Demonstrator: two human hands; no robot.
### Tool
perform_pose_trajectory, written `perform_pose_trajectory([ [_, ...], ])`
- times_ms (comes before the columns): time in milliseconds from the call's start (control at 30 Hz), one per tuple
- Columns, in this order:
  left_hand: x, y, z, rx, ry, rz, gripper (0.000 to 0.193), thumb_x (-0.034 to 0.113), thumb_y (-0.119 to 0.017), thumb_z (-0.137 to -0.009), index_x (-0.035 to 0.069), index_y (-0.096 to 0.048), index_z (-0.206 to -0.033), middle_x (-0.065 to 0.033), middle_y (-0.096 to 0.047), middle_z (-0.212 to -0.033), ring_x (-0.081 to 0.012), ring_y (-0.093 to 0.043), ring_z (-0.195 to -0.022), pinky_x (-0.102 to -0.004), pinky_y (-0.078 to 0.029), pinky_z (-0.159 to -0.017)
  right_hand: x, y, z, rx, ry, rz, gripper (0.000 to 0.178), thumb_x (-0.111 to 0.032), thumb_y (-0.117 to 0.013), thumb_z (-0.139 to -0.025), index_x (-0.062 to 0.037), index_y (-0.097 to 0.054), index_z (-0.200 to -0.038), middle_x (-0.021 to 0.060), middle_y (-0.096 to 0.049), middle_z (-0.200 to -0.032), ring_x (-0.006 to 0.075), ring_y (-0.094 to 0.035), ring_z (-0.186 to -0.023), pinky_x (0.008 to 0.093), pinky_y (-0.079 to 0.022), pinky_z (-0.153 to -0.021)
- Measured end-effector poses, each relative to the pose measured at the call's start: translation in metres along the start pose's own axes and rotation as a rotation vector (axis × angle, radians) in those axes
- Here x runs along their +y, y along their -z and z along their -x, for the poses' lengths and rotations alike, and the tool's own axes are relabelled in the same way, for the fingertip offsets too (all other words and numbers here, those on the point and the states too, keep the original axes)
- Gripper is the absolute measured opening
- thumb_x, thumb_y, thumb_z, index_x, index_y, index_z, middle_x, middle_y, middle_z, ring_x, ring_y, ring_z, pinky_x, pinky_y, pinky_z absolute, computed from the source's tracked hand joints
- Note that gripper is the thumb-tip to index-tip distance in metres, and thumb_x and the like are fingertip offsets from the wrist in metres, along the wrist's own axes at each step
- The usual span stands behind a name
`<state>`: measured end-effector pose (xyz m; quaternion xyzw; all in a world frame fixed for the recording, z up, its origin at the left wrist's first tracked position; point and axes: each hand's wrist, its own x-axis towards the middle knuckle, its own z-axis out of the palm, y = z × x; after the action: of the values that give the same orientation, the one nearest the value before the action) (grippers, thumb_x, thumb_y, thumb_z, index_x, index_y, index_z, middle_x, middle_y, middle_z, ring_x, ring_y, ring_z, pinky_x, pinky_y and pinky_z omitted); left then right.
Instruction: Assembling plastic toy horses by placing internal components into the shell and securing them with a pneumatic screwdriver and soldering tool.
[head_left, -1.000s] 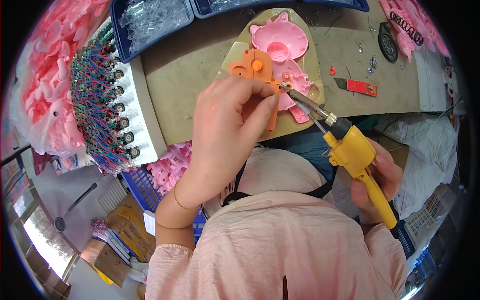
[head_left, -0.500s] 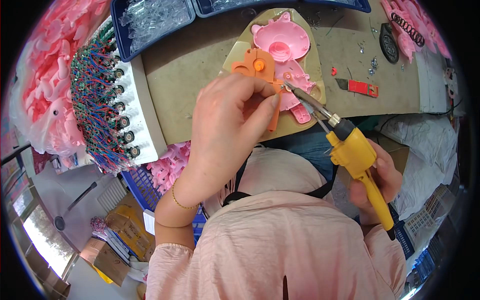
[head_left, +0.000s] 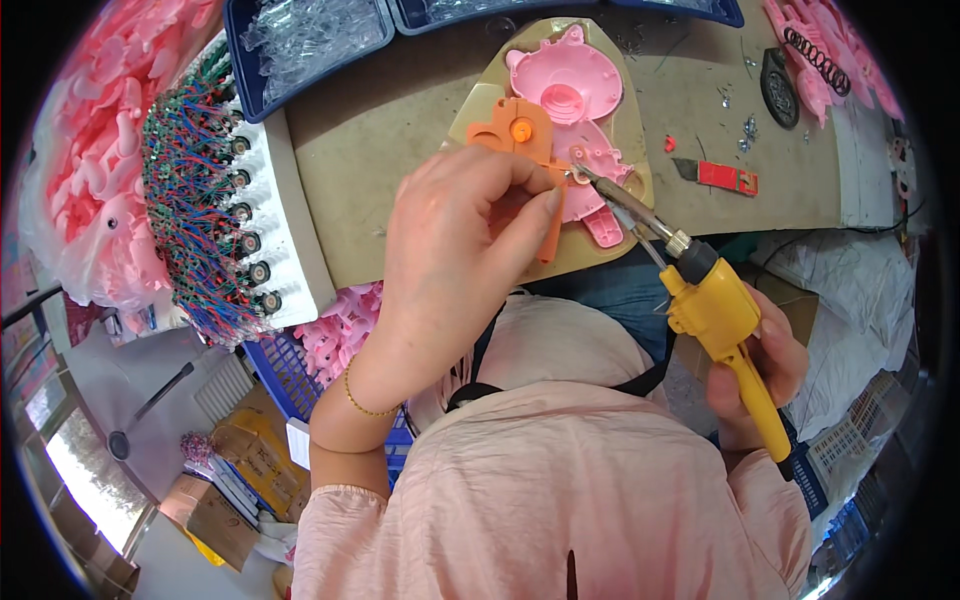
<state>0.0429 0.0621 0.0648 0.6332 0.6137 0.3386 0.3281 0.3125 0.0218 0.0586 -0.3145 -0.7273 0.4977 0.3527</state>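
Note:
My right hand grips a yellow gun-shaped soldering iron. Its metal tip reaches up and left to the small parts just beyond my left fingertips. My left hand is pinched over an orange plastic piece with a round knob; what its thumb and finger hold is too small to make out. Under the tip lies a pink animal-shaped plastic shell, and above that a rounded pink half-shell is open side up. Both shells rest in a tan fixture, and the orange piece lies partly over it.
Blue trays of clear plastic parts line the far edge. At left, a white foam block bears wired round components beside bagged pink parts. A red-handled cutter and a black oval part lie at right.
The soldering iron has shifted slightly right and down with my right hand, its tip drawing a little away from my left fingertips. My left hand stays nearly still.

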Motion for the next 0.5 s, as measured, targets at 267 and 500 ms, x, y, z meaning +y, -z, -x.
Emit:
perform_pose_trajectory([
  [267, 0.007, -0.003, -0.005, -0.013, -0.007, 0.009, 0.009, 0.012, -0.064, -0.075, 0.003, -0.061, -0.075, -0.0073, -0.057, -0.069, -0.0238, -0.054, -0.067, -0.0341, -0.041, -0.066, 0.001, 0.006, 0.001, 0.152, 0.127, 0.021, 0.048, -0.018, -0.062, -0.086, -0.0080, -0.038, -0.126, 0.0259, -0.044, -0.126, 0.0351, -0.048, -0.115, 0.0433, -0.040, -0.095],
  [500, 0.006, 0.001, 0.006, -0.006, 0.106, -0.012, 0.008, 0.008, -0.064, -0.074, 0.002, -0.060, -0.077, -0.0099, -0.057, -0.074, -0.0251, -0.055, -0.073, -0.0332, -0.042, -0.067, 0.000, 0.062, -0.004, 0.867, -0.085, 0.250, 0.039, -0.004, -0.057, -0.080, 0.0019, -0.047, -0.117, 0.0141, -0.053, -0.114, 0.0203, -0.053, -0.105, 0.0337, -0.044, -0.088],
])
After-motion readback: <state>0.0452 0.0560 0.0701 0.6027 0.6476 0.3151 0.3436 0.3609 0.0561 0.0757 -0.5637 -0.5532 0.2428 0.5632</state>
